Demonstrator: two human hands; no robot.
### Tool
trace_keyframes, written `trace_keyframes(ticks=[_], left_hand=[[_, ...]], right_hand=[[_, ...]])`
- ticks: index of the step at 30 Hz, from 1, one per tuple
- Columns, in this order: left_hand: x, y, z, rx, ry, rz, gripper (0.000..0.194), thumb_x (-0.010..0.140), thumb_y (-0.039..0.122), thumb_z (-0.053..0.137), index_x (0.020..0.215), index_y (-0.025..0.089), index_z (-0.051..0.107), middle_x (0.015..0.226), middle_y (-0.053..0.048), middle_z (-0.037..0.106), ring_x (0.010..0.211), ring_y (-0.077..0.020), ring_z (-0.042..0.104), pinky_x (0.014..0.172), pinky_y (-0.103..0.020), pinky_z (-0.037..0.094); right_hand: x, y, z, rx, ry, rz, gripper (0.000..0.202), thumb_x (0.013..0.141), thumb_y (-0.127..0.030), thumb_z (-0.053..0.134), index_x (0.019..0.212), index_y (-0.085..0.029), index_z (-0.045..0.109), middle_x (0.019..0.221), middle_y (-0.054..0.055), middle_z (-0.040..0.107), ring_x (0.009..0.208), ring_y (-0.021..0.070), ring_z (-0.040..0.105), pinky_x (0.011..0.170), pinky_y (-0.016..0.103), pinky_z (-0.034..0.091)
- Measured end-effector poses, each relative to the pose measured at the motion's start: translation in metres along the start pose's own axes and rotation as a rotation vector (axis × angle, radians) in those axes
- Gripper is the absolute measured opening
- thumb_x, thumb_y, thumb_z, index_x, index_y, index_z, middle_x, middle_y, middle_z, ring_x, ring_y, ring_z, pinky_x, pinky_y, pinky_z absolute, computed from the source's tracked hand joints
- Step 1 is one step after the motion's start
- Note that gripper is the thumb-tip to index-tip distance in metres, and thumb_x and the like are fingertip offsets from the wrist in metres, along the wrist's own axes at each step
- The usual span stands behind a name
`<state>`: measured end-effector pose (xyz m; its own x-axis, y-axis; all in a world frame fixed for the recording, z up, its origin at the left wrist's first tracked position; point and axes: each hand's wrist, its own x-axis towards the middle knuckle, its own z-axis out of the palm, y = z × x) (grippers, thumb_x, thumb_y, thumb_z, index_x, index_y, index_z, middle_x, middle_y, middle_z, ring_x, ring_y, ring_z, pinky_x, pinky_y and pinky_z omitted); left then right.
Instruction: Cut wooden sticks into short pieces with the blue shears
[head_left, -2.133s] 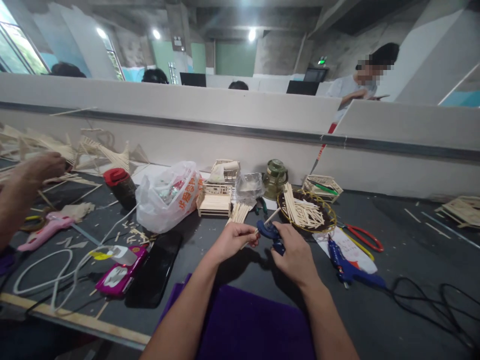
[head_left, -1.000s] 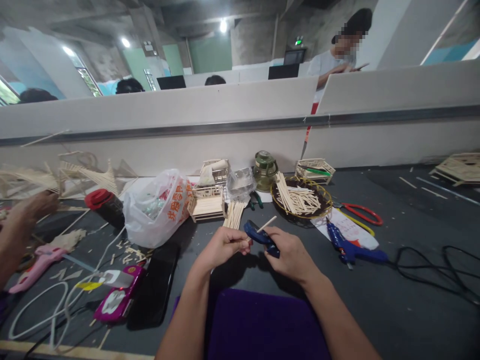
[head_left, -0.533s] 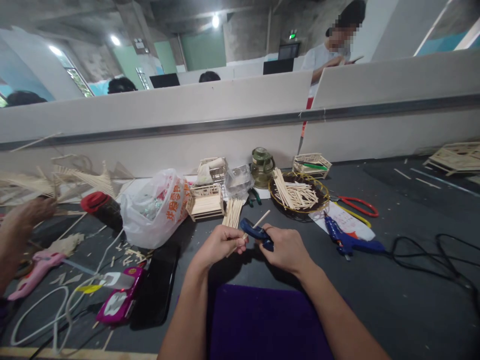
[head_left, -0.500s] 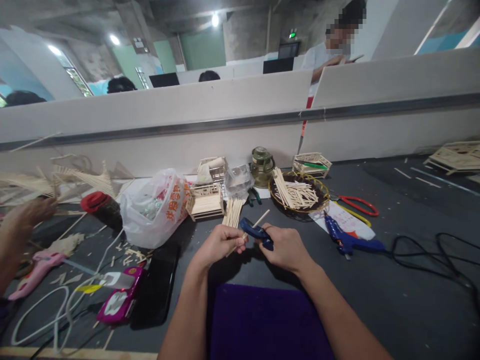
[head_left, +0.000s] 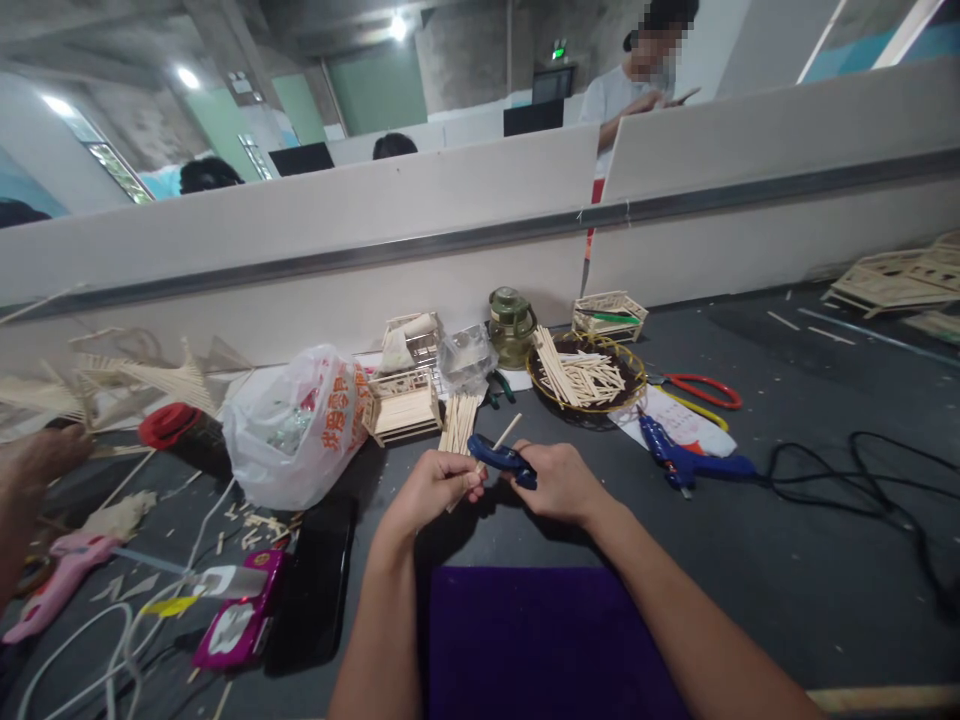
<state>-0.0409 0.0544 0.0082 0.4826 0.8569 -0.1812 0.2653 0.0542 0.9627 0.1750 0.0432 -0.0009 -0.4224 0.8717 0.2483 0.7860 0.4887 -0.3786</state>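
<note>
My left hand (head_left: 442, 484) is closed, pinching a thin wooden stick (head_left: 508, 428) that slants up to the right. Wrapped round a dark blue hand cutter (head_left: 502, 460) is my right hand (head_left: 559, 482); the cutter's curved head lies across the stick beside my left fingertips. Whether its jaws are closed on the stick I cannot tell. Just behind my left hand lies a bundle of pale sticks (head_left: 459, 420). A small stick-built model (head_left: 405, 408) stands to its left.
A yellow-rimmed basket (head_left: 641, 385) of sticks stands behind, right of a green jar (head_left: 512, 325). At right lie a blue glue gun (head_left: 697, 462) and red-handled pliers (head_left: 709, 388). Left are a plastic bag (head_left: 281, 440), a phone (head_left: 315, 590) and another person's hand (head_left: 49, 455).
The view has shifted slightly, so most things sit further left. My hands keep the same hold, with the stick and cutter still together. The stick's free end looks slightly steeper.
</note>
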Motion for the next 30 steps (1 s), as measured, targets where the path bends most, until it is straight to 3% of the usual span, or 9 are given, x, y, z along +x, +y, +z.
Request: trace_keyframes(ticks=[16,19,25,30], left_hand=[[0.001,0.001,0.002,-0.085,0.008,0.055,0.032,0.073,0.043,0.068,0.07,0.011,0.066,0.063,-0.004,0.063,0.056,-0.0115,0.055,0.055,-0.021,0.04],[0.004,-0.002,0.002,-0.086,0.041,0.074,0.033,0.073,0.043,0.068,0.072,0.01,0.066,0.064,-0.005,0.063,0.056,-0.0116,0.055,0.055,-0.021,0.041],[0.016,-0.006,0.013,-0.135,0.156,0.008,0.035,0.067,0.045,0.071,0.071,0.011,0.066,0.058,-0.002,0.06,0.05,-0.0097,0.052,0.052,-0.021,0.039],[0.02,-0.009,0.019,-0.181,0.209,-0.012,0.037,0.062,0.045,0.074,0.071,0.01,0.067,0.056,-0.002,0.06,0.048,-0.0083,0.051,0.05,-0.02,0.038]], right_hand=[[0.0,0.0,0.0,0.004,0.041,0.012,0.017,0.083,-0.034,0.05,0.085,-0.019,0.059,0.079,0.003,0.07,0.072,0.0169,0.065,0.061,0.024,0.033],[0.0,-0.004,-0.002,-0.078,0.032,0.112,0.023,0.084,-0.041,0.05,0.086,-0.021,0.062,0.081,0.005,0.072,0.076,0.0204,0.067,0.063,0.025,0.036],[-0.002,-0.013,-0.001,-0.185,-0.048,0.483,0.057,0.082,-0.07,0.039,0.085,-0.02,0.067,0.085,0.014,0.072,0.08,0.0277,0.068,0.068,0.032,0.042],[0.0,-0.013,-0.002,-0.173,-0.094,0.444,0.056,0.085,-0.065,0.039,0.09,-0.017,0.068,0.087,0.015,0.072,0.086,0.0285,0.067,0.072,0.033,0.044]])
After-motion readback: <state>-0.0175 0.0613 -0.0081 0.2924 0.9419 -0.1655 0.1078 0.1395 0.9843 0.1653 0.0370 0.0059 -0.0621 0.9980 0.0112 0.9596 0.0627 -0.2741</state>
